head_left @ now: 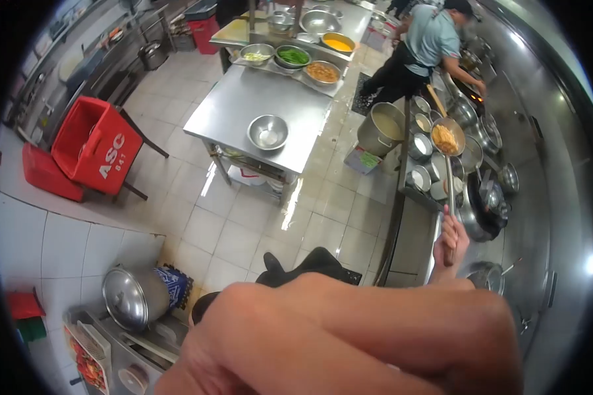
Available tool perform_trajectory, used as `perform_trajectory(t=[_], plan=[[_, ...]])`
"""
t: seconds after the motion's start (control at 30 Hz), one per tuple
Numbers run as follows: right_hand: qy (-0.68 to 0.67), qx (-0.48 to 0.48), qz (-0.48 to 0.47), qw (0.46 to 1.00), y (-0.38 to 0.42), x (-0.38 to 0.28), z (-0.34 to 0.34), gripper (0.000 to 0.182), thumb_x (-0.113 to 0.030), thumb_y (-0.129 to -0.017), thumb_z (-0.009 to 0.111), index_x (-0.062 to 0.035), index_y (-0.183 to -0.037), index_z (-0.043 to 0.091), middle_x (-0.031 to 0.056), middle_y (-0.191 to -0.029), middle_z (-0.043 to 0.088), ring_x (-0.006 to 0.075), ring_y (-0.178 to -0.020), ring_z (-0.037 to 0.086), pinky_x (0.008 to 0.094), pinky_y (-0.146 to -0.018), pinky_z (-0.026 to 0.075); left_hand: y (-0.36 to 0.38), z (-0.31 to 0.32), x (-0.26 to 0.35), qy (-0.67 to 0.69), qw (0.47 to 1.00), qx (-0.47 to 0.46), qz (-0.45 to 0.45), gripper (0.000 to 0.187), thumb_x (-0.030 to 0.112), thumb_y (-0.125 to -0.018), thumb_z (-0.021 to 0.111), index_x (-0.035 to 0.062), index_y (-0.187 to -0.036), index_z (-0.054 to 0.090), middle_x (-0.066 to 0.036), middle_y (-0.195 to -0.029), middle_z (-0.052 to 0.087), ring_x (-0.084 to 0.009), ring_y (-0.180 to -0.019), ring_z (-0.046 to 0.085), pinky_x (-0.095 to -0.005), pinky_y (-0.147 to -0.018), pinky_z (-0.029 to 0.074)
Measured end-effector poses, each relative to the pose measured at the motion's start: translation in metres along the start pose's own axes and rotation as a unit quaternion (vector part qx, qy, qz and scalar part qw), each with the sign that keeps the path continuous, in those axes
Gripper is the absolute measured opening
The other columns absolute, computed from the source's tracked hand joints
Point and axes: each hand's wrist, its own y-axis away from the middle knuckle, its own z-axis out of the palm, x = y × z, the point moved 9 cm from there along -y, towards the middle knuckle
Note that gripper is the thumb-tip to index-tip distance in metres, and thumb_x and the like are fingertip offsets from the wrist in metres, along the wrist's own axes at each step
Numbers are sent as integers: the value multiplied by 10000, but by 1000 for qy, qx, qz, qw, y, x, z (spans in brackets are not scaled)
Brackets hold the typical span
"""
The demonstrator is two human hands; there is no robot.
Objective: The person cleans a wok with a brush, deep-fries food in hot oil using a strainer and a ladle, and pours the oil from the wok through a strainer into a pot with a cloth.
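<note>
My right grip (453,238) is wrapped around the brown end of a long-handled tool (449,191), its shaft running up to a scoop (447,136) of orange food (whether they're one piece, I can't tell), near metal bowls (420,146). Bare skin (349,322) crowds close; my left grip's state I can't tell.

A bowl (268,133) is set on the central table (227,105), with filled bowls (292,66) lined along its far end. To the right, a stockpot (371,136) is placed on a box (362,160), and a ladle (449,184) is held over containers (420,146) farther right. A bin (97,146) is placed at left.
</note>
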Motion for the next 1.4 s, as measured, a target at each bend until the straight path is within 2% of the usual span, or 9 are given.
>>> perform_trajectory(t=[0.5,0.67,0.87,1.0,1.03,1.17,1.27,1.33,1.4], plan=[[37,-116,148,981,-391,127,99,267,-23,-1034,509,173,-1215,503,65,-860,490,53,-569,421,186,-405,344,-89,-180,-49,29,998,-1,-49,153,90,-993,610,-31,-1076,651,-196,-1054,666,-280,-1001,642,-384,-891,504],[179,-127,139,966,-551,160,137,204,-55,-986,616,102,-1108,569,-13,-714,458,32,-498,374,186,-400,314,-134,-251,-106,46,996,13,-81,140,97,-997,610,-26,-1050,650,-192,-1029,669,-276,-984,640,-385,-875,501],[311,-55,117,942,-766,201,153,110,-11,-925,636,42,-896,543,29,-703,534,90,-493,492,208,-408,383,-168,-319,-155,49,993,41,-103,132,105,-1001,610,-20,-1018,648,-187,-999,673,-272,-964,637,-387,-856,497],[457,-64,167,871,-867,242,159,69,-54,-955,557,7,-929,539,-7,-646,470,72,-477,432,202,-404,344,-183,-356,-166,33,992,67,-106,132,110,-1004,609,-16,-997,647,-183,-979,676,-270,-951,634,-389,-843,495],[452,-69,150,877,-894,246,157,148,-60,-903,593,70,-832,591,89,-578,562,174,-430,533,309,-380,414,-187,-363,-166,27,992,72,-104,133,112,-1005,609,-15,-992,647,-182,-974,676,-269,-947,634,-389,-840,494],[766,-12,-167,620,-827,233,211,273,-123,-810,591,82,-634,627,165,-573,653,287,-497,679,442,-497,531,-198,-386,-166,17,991,83,-105,138,117,-1008,609,-11,-971,646,-179,-954,679,-266,-934,632,-390,-827,492],[647,29,-136,750,-797,225,193,194,-108,-868,623,73,-797,634,112,-591,625,207,-476,628,355,-447,486,-206,-404,-157,12,989,92,-112,145,121,-1010,609,-8,-955,645,-176,-939,681,-264,-924,630,-391,-817,490],[418,-38,-61,906,-788,233,174,151,-94,-935,581,28,-845,580,49,-602,543,149,-456,526,298,-404,419,-209,-413,-152,19,989,96,-115,150,123,-1011,609,-6,-944,645,-175,-929,682,-263,-917,629,-392,-811,488],[156,-111,65,979,-770,232,158,189,-96,-1013,560,-69,-838,495,-32,-639,410,62,-469,376,224,-377,311,-209,-406,-156,38,988,84,-124,156,126,-1013,609,-4,-934,644,-173,-919,683,-262,-911,628,-393,-804,487]])
